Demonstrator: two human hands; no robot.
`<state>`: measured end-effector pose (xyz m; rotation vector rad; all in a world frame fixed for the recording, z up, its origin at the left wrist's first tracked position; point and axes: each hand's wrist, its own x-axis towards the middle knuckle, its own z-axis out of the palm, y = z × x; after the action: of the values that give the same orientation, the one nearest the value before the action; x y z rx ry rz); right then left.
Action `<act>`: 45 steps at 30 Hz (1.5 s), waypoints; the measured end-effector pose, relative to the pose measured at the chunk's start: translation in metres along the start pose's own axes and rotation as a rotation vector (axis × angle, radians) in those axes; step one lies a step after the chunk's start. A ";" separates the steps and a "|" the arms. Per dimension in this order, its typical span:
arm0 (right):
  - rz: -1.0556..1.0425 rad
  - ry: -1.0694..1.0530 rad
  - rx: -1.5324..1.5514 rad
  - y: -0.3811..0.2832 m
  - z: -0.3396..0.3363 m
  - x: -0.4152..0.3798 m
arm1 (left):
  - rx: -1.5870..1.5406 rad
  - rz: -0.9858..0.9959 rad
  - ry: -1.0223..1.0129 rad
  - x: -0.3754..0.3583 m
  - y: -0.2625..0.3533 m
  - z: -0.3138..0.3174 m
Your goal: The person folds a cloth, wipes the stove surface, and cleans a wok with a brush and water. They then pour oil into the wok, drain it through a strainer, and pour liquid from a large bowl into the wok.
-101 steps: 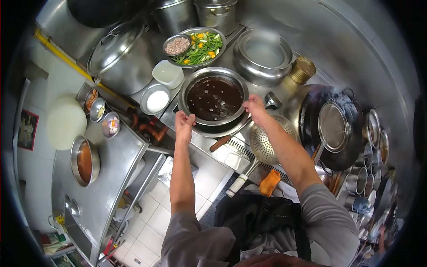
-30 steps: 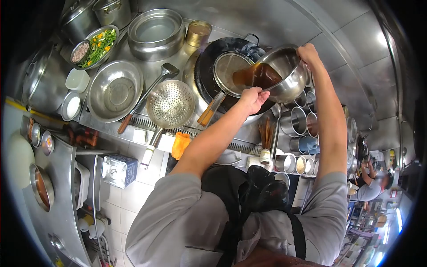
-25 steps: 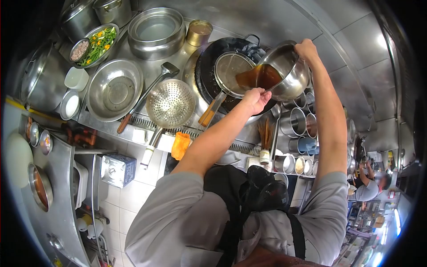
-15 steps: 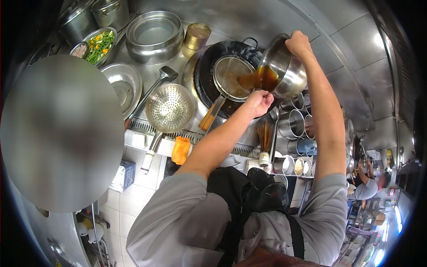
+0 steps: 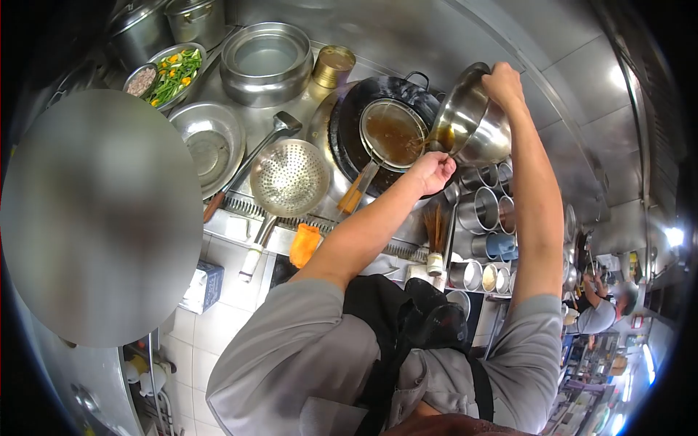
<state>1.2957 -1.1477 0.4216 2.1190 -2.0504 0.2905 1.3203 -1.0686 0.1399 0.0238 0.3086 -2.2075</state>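
Note:
A steel bowl (image 5: 483, 134) is steeply tilted over the right side of a black wok (image 5: 345, 138). My right hand (image 5: 503, 85) grips its far, raised rim. My left hand (image 5: 435, 173) is closed on the near rim, fingers curled. A thin stream of brown liquid runs from the bowl's lower lip into a fine-mesh strainer (image 5: 378, 131) resting across the wok. Brown liquid shows in the strainer's mesh. Its wooden handles (image 5: 356, 190) point toward me over the wok's edge, left of my left forearm.
Left of the wok lie a perforated ladle (image 5: 291, 176), a spatula (image 5: 283, 125) and an orange cloth (image 5: 304, 245). Behind stand a large steel pot (image 5: 265, 83) and a tin can (image 5: 334, 67). Steel containers (image 5: 478, 209) line the right. Another person (image 5: 602, 312) works far right.
The bowl is tipped further and the flow has thinned from a broad pour to a narrow stream. More brown liquid now covers the strainer. The view has shifted slightly.

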 end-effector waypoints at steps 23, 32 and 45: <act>0.099 -0.978 1.443 -0.337 0.268 -0.137 | 0.982 1.291 0.866 -0.492 0.266 -0.038; 0.155 -1.112 1.302 -0.428 0.352 -0.190 | 0.839 1.274 1.003 -0.560 0.335 -0.163; -0.306 -1.031 1.285 -0.100 0.093 -0.234 | 1.720 0.870 0.576 -0.356 0.148 -0.080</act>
<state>1.3901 -0.9425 0.2716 3.9795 -2.0894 0.7202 1.6469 -0.8580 0.0766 1.3971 -1.1309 -0.9635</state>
